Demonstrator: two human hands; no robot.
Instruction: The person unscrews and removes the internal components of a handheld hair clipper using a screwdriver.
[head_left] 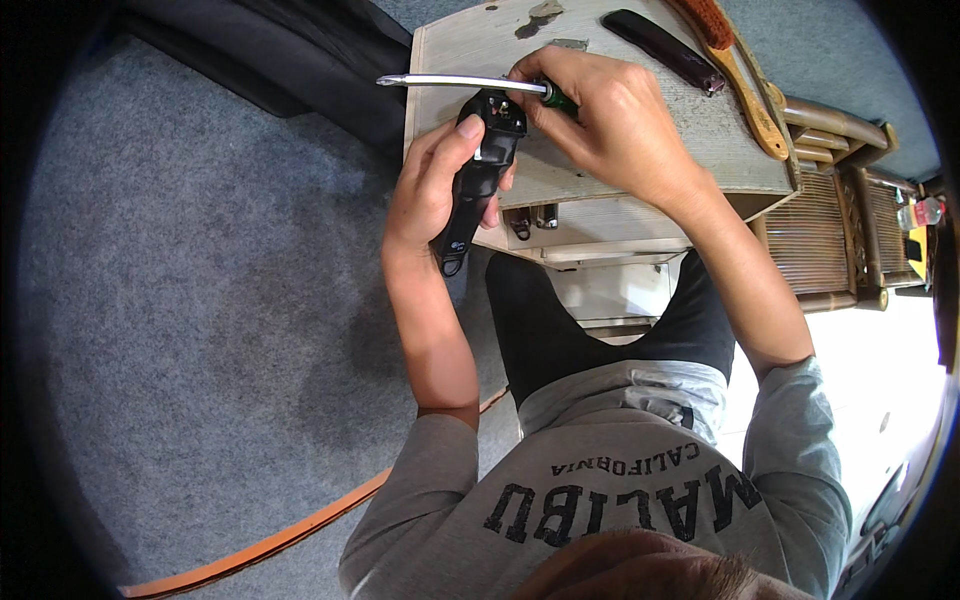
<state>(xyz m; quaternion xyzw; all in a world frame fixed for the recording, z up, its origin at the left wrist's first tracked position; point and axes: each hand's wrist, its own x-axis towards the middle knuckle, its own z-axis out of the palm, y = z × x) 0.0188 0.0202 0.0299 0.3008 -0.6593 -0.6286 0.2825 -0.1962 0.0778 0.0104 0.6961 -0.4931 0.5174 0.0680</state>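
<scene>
My left hand is wrapped around a black hair clipper, held tilted with its head end away from me and its hanging loop towards me. The thumb presses on the body just below the head, where small inner parts show. My right hand grips a screwdriver by its green handle, which the fingers partly cover. Its metal shaft points left, lying across and above the clipper's head. The right fingertips are close to the clipper's head; whether they also pinch something small I cannot tell.
Beneath my hands is a pale, worn wooden table. A dark elongated case and a wooden-handled brush lie at its far right. Small metal items sit on the shelf below. Bamboo furniture stands right; black cloth hangs far left.
</scene>
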